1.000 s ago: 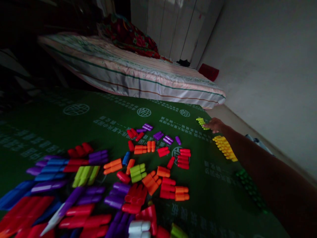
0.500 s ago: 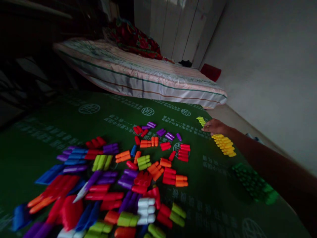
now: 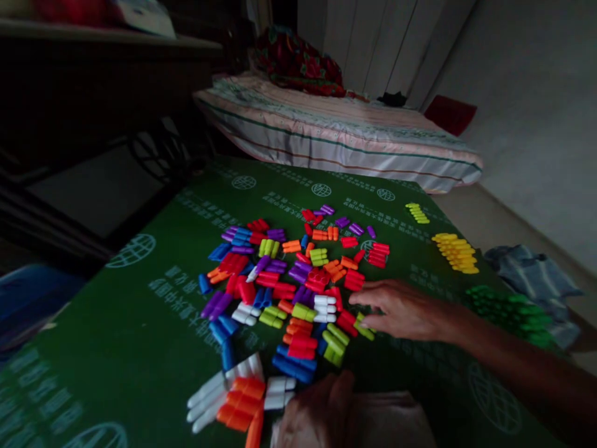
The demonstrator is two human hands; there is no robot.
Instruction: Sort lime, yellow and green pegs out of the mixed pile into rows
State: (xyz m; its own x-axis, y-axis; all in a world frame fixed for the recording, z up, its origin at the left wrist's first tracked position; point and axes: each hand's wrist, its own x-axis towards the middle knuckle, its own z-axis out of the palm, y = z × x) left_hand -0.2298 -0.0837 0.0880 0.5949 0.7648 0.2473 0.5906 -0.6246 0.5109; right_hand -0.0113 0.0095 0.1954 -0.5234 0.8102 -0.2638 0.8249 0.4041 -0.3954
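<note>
A heap of small coloured plastic pieces (image 3: 298,280) lies in red, orange, purple, blue, lime and white on a green printed mat (image 3: 140,323). My right hand (image 3: 401,311) reaches in from the right with its fingers stretched out over the heap's right edge. Its thumb and fingertips rest by a lime piece (image 3: 364,326) and red pieces. My left hand (image 3: 317,414) sits low at the bottom edge, beside white and orange pieces (image 3: 233,398); its fingers are too dark to make out.
Three sorted rows lie along the mat's right side: lime (image 3: 417,213), yellow (image 3: 456,252) and dark green (image 3: 508,308). A striped mattress (image 3: 336,130) lies behind the mat. Blue cloth (image 3: 536,280) is on the floor at right, dark furniture (image 3: 93,93) at left.
My right hand has drawn back from the far lime row to the near right edge of the heap. The view has swung left and down, and my left hand has come into sight.
</note>
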